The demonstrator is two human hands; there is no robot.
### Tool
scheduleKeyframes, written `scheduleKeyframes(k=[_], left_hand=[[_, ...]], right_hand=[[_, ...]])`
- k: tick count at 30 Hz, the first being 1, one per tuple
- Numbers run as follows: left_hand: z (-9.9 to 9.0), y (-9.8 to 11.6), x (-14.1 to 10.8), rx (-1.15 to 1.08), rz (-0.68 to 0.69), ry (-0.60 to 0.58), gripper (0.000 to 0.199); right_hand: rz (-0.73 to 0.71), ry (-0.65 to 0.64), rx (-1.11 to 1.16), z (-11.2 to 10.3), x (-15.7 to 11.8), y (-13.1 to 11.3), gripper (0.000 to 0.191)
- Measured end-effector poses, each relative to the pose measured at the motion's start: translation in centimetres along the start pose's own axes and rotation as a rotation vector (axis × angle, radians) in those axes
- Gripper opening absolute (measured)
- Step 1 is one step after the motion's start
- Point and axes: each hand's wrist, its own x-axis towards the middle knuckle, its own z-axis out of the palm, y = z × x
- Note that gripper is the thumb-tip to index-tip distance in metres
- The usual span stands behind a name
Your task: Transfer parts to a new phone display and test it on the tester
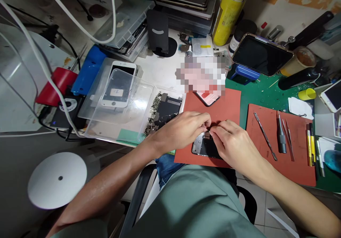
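An opened phone part, like a screen assembly seen from its back [202, 148], lies on the orange mat [229, 103] at the front of the bench. Over its upper left edge is my left hand [186, 128], with thumb and fingers pinched together. My right hand [232, 138] meets it from the other side, its fingertips also pinched at the same edge. Whatever is between the fingertips is too small to make out. Just behind the hands lies a lit phone [209, 99], partly covered by a blurred patch.
To the left, a clear plastic box [119, 124] holds small metal parts [157, 103] and dark plates. A white phone [119, 85] lies under its lid. On the right mat are a metal spudger [265, 135], a screwdriver [281, 135] and tweezers [288, 138]. A phone [262, 54] stands behind.
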Motion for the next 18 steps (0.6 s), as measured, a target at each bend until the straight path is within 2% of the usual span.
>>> scheduleKeyframes(k=[7,15,18], left_hand=[[0.29,-0.32,-0.25,0.007,0.043,0.023,0.015],[0.22,-0.08,-0.33,-0.006,0.021,0.004,0.015],[0.16,0.01,-0.30,-0.002,0.012,0.002,0.015]], right_hand=[[0.029,0.017,0.036,0.19,-0.52,0.03,0.021],[0.160,0.032,0.158,-0.15,-0.93,0.20,0.006],[0.160,0.024,0.162,-0.41,-0.97,0.26,0.008]])
